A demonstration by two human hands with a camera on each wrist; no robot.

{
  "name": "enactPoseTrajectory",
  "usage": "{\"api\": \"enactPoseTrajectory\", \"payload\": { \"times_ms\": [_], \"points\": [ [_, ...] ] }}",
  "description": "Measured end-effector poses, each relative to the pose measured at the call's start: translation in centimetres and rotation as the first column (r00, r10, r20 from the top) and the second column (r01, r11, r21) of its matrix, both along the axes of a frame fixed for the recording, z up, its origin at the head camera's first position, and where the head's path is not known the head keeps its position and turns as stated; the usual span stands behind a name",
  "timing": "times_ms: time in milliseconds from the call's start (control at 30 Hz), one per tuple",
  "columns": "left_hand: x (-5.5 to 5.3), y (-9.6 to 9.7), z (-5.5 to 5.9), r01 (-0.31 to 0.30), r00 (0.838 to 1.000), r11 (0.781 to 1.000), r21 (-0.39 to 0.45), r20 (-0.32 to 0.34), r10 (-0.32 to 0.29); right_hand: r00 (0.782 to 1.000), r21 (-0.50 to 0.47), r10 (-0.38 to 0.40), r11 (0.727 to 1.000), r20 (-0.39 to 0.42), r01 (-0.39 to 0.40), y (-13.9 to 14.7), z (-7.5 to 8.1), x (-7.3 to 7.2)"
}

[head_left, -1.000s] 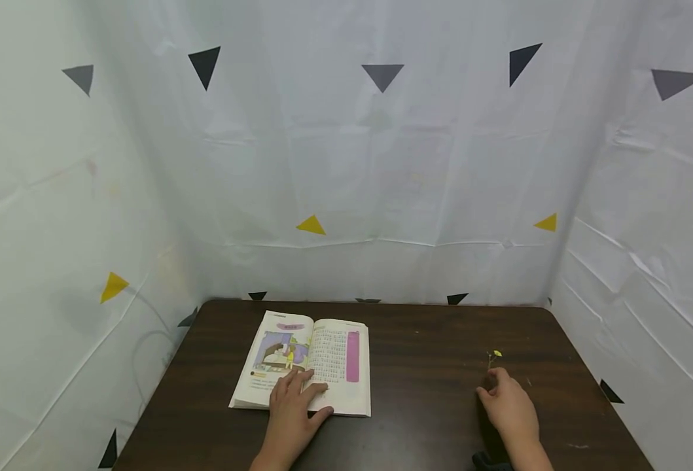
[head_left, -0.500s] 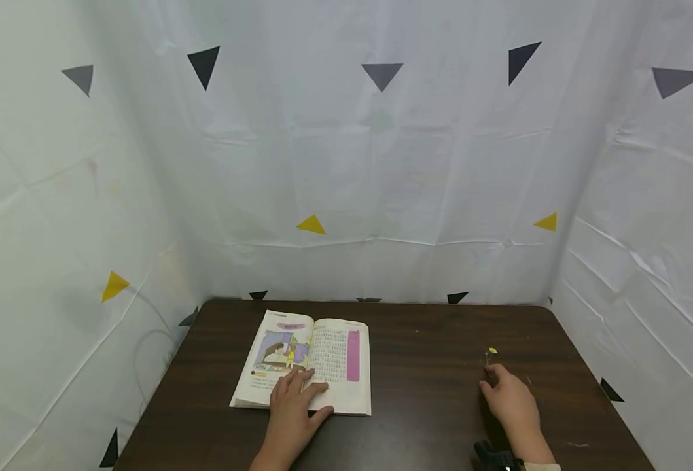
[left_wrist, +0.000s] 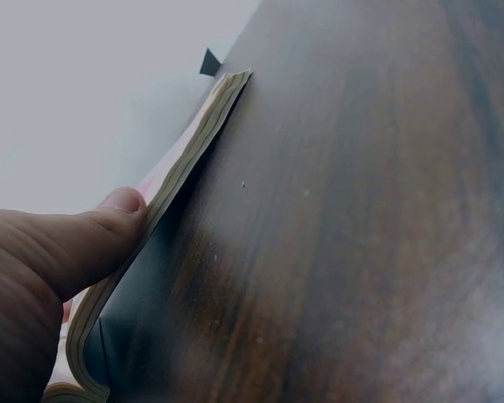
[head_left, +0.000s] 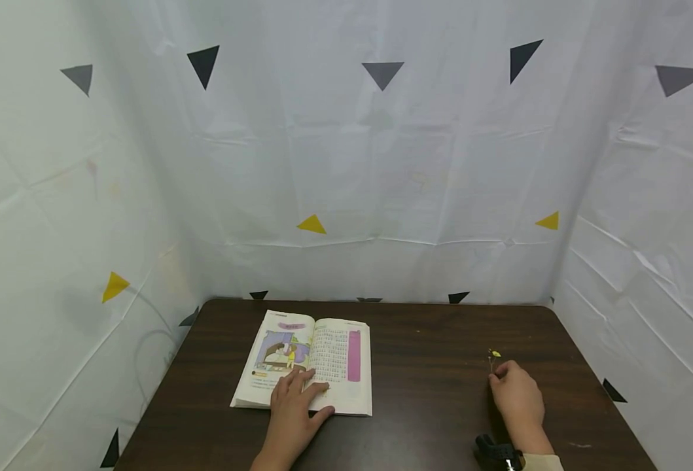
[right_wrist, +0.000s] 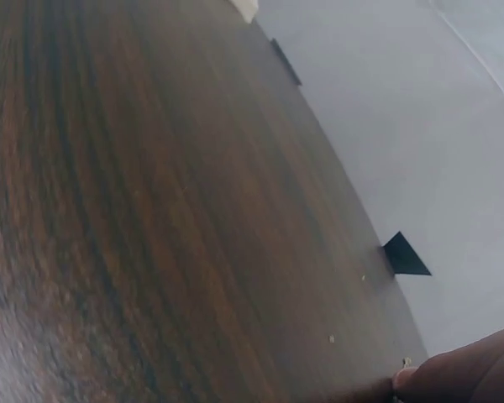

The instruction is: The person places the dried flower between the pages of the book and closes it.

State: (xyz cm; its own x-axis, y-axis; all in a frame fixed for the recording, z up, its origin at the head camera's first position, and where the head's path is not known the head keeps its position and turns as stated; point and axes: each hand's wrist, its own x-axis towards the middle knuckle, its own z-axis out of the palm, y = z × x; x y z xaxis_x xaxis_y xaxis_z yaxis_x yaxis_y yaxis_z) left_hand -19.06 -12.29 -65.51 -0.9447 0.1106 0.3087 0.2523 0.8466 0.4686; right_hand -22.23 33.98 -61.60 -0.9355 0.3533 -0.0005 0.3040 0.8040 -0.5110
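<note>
An open book [head_left: 337,399] lies on the left half of the dark table, a coloured picture on its left page and rows of text beside a pink strip on its right. Spread fingers of my left hand [head_left: 290,418] rest on the lower pages near the fold. In the left wrist view the thumb [left_wrist: 88,243] lies on the page near the edge of the book [left_wrist: 176,168]. Toward the table's right side, my right hand [head_left: 519,398] pinches a small yellow flower [head_left: 496,354] by its thin stem. Only a fingertip [right_wrist: 454,375] of that hand shows in the right wrist view.
The brown wooden table [head_left: 417,379] stands against a white cloth backdrop [head_left: 381,163] with dark and yellow triangles. A black wrist device [head_left: 499,451] sits below my right hand.
My right hand has shifted slightly right and up with the flower, turning a little at the wrist. The left hand and the book stay where they were.
</note>
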Motion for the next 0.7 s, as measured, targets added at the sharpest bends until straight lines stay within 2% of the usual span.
{"api": "enactPoseTrajectory", "payload": {
  "times_ms": [200,533,700],
  "points": [
    [0.0,-0.1,0.1,0.002,1.0,1.0,0.01,0.012,-0.002,1.0,0.052,-0.002,0.999,-0.025,0.003,0.0,-0.1,-0.2],
    [0.0,0.0,0.0,0.001,1.0,1.0,0.005,0.009,-0.001,0.996,0.152,0.09,0.984,0.024,-0.092,0.0,-0.2,-1.5],
    [0.0,0.1,-0.1,0.001,1.0,1.0,0.002,0.004,-0.001,0.994,0.18,0.1,0.978,0.045,-0.107,0.1,-0.5,-2.0]
  ]
}}
